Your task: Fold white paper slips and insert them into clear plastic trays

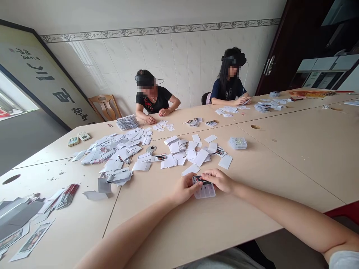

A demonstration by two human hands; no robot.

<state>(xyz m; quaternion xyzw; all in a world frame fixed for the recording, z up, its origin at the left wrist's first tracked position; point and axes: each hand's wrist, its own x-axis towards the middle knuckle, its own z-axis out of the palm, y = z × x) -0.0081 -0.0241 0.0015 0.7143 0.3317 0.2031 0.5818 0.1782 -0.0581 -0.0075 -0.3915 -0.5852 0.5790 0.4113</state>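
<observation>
My left hand point(183, 190) is closed around the left side of a small clear plastic compartment box point(205, 191), its thumb over the front. A dark printed card point(206, 180) covers the box's upper part; whether it is inside or on top I cannot tell. My right hand point(221, 181) grips the card's upper right edge, with its fingertips partly hidden. Just beyond my hands lies a loose heap of white cards point(200, 157), a few showing printed faces. To the right of that heap sits a stack of clear plastic boxes point(238, 143).
Two people point(155, 99) sit across the table point(280, 179), their hands at small cards. A larger paper pile point(112, 149) spreads to the left, near a tape roll point(151, 148) and two remote controls point(83, 136). Printed sheets point(32, 239) lie at the near left.
</observation>
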